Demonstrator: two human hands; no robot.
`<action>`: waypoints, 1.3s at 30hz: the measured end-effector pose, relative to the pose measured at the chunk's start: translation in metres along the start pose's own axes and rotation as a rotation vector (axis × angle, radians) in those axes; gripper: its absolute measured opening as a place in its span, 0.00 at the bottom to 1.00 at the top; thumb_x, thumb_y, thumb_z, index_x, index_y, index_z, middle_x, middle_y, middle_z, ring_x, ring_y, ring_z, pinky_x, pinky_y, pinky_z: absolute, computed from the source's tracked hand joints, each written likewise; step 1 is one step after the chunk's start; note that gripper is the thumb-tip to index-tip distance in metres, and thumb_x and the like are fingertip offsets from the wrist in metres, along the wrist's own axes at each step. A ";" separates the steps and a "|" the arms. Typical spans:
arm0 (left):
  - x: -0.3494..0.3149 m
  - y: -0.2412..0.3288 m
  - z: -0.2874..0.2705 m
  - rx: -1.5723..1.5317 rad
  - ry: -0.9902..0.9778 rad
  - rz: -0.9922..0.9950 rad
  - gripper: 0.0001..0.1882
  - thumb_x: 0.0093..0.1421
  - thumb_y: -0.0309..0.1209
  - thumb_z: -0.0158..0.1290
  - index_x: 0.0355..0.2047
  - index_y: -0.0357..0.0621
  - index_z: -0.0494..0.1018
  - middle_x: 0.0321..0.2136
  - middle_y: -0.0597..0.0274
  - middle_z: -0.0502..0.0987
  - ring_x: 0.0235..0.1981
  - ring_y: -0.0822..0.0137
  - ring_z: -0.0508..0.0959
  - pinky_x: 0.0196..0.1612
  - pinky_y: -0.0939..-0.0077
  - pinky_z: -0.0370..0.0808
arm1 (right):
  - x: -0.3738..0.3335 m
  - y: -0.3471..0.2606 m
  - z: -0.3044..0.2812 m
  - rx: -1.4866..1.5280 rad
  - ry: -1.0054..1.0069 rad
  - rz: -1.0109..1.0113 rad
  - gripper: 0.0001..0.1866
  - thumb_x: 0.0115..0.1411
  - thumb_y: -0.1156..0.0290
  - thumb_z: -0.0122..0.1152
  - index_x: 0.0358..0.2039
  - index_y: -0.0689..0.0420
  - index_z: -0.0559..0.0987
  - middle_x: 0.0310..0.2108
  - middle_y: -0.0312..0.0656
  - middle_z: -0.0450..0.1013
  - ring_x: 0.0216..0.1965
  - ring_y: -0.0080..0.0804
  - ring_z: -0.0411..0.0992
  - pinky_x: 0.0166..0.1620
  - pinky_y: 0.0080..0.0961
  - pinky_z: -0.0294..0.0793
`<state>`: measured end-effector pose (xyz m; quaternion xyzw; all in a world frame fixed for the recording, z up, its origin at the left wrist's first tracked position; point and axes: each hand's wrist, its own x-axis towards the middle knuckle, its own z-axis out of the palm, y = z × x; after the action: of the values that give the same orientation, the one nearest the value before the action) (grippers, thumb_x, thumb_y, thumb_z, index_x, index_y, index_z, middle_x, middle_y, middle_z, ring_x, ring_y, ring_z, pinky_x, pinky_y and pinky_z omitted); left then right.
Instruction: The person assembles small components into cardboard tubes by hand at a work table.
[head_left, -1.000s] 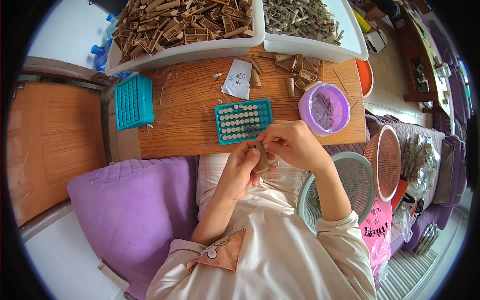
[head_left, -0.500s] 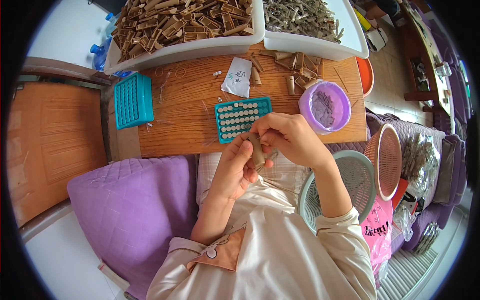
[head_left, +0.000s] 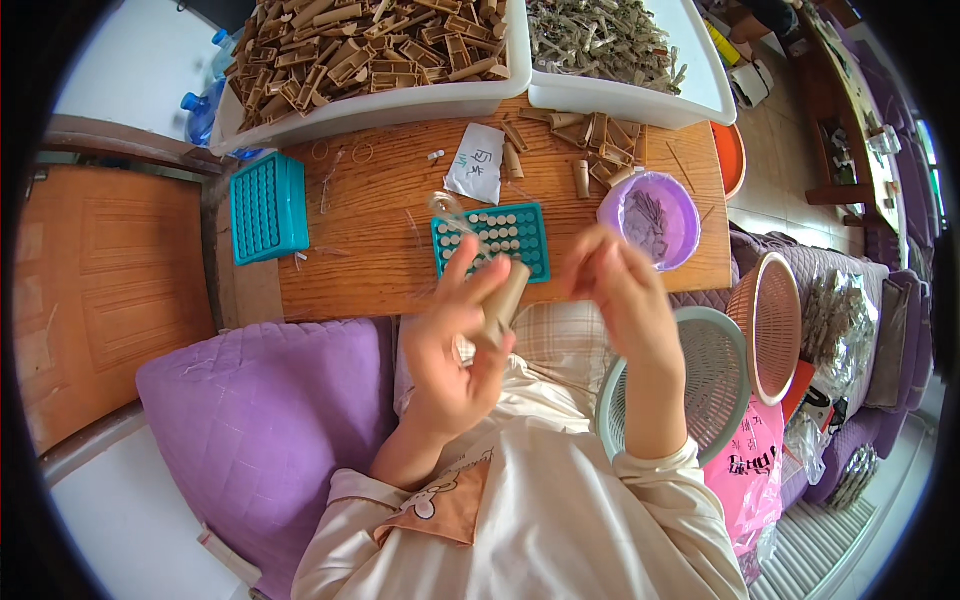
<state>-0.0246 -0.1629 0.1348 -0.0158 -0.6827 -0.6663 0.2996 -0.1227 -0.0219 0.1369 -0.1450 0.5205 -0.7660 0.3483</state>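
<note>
My left hand [head_left: 450, 355] grips a tan half-round plastic casing [head_left: 507, 298], tilted above my lap. A blurred, clear looped strand [head_left: 444, 207] shows just beyond the left fingertips; I cannot tell whether it is joined to the casing. Apart from it on the right, my right hand [head_left: 632, 300] is smeared by motion, its fingers bent, and anything in them cannot be made out. Behind both hands lies a teal tray [head_left: 543, 245] with rows of small round whitish discs. Close to the right hand stands a lilac tub [head_left: 686, 225] holding grey strips.
Two white bins at the back hold tan casings [head_left: 370, 60] and greyish wrapped parts [head_left: 600, 45]. Loose casings [head_left: 606, 140] and a marked white paper [head_left: 476, 170] lie before them. Another teal tray [head_left: 268, 208] sits left. Green [head_left: 738, 370] and pink [head_left: 778, 310] baskets stand right.
My hands have drawn apart: the right has moved right, off the casing, while the left keeps hold of it. The looped strand now shows over the tray.
</note>
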 end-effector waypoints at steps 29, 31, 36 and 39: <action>0.090 -0.064 -0.022 0.637 0.131 -0.018 0.08 0.50 0.22 0.50 0.33 0.39 0.69 0.30 0.60 0.72 0.28 0.71 0.72 0.29 0.82 0.69 | -0.151 -0.015 -0.129 -0.634 0.155 0.495 0.21 0.47 0.59 0.57 0.33 0.66 0.76 0.28 0.46 0.74 0.31 0.36 0.73 0.37 0.28 0.70; 0.114 -0.075 -0.026 0.817 0.115 0.019 0.08 0.51 0.25 0.49 0.33 0.41 0.70 0.29 0.59 0.74 0.28 0.68 0.73 0.28 0.78 0.70 | -0.172 -0.012 -0.142 -0.951 0.144 0.747 0.19 0.46 0.61 0.57 0.33 0.64 0.76 0.30 0.46 0.74 0.32 0.34 0.73 0.36 0.27 0.71; 0.174 -0.074 -0.014 1.129 -0.005 -0.218 0.09 0.51 0.26 0.50 0.34 0.42 0.71 0.36 0.56 0.73 0.33 0.61 0.74 0.31 0.71 0.71 | -0.159 -0.032 -0.126 -1.183 0.171 0.819 0.15 0.44 0.71 0.57 0.35 0.59 0.76 0.32 0.45 0.74 0.34 0.32 0.73 0.37 0.25 0.71; 0.203 -0.095 -0.019 1.323 -0.155 0.013 0.10 0.50 0.22 0.48 0.34 0.43 0.72 0.40 0.57 0.71 0.39 0.61 0.71 0.39 0.70 0.70 | -0.104 -0.067 -0.103 -1.103 0.069 0.229 0.17 0.42 0.80 0.57 0.37 0.60 0.75 0.35 0.45 0.73 0.36 0.33 0.72 0.39 0.25 0.69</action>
<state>-0.2239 -0.2681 0.1351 0.1195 -0.9670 -0.1022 0.2005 -0.1339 0.1358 0.1692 -0.2231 0.8673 -0.3420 0.2846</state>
